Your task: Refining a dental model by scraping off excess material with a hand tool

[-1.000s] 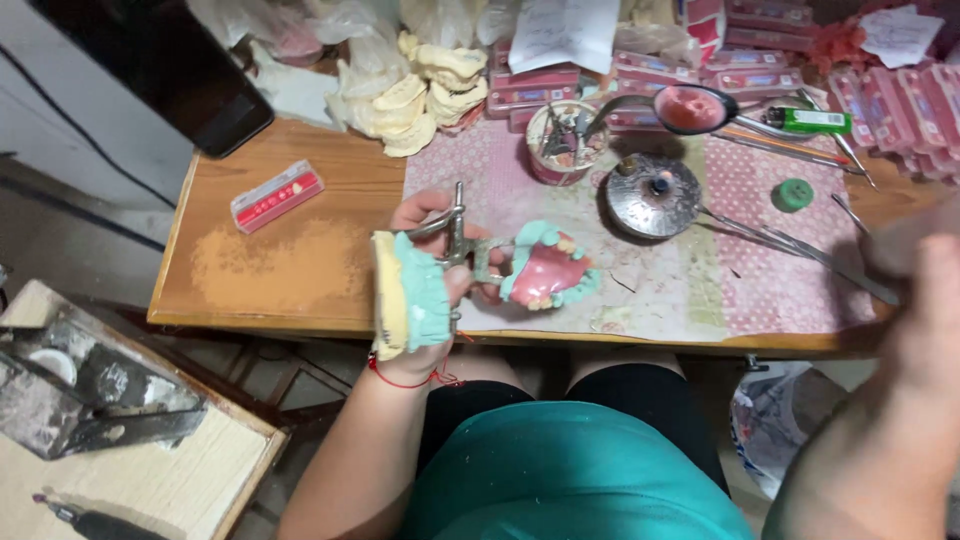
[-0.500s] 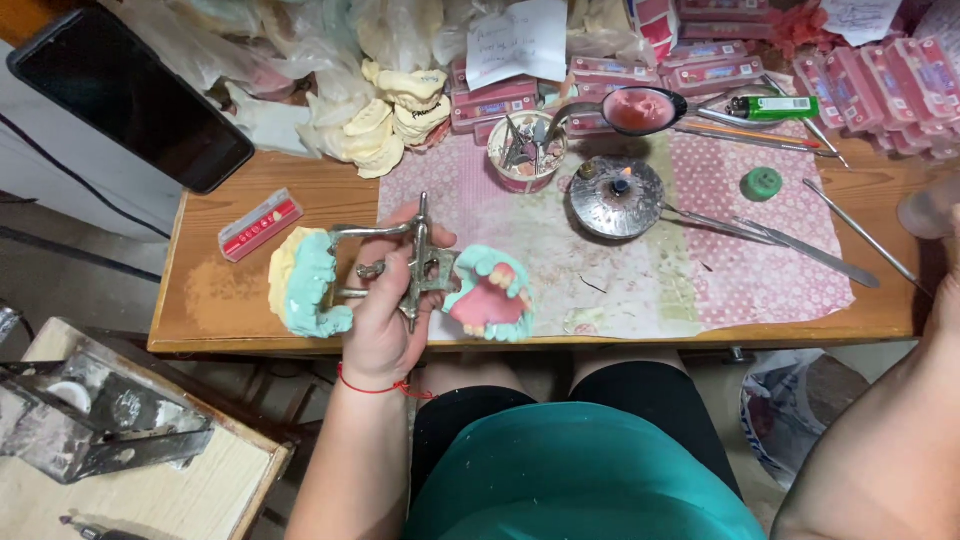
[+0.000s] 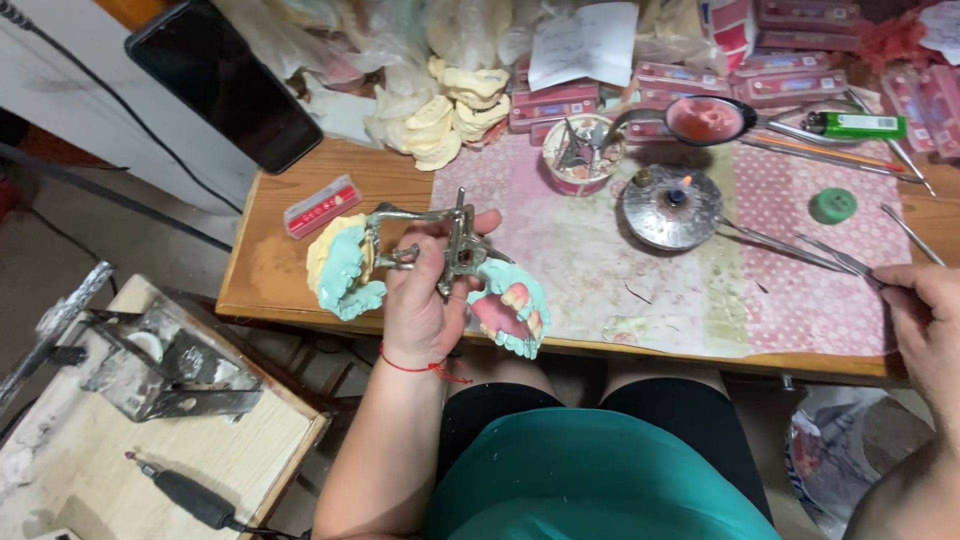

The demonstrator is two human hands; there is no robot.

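Swung open since 0.5 s ago, the articulator [image 3: 455, 245] sits gripped in the left hand [image 3: 425, 300] over the tabletop's [image 3: 270, 285] front edge, exposing both casts; right hand [image 3: 925, 310] pinches a tool [image 3: 830, 255] near the burner [image 3: 672, 205].

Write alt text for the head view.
The left hand holds an opened metal dental articulator with teal casts over a wooden table. The right hand holds a thin metal tool near a small lit burner.
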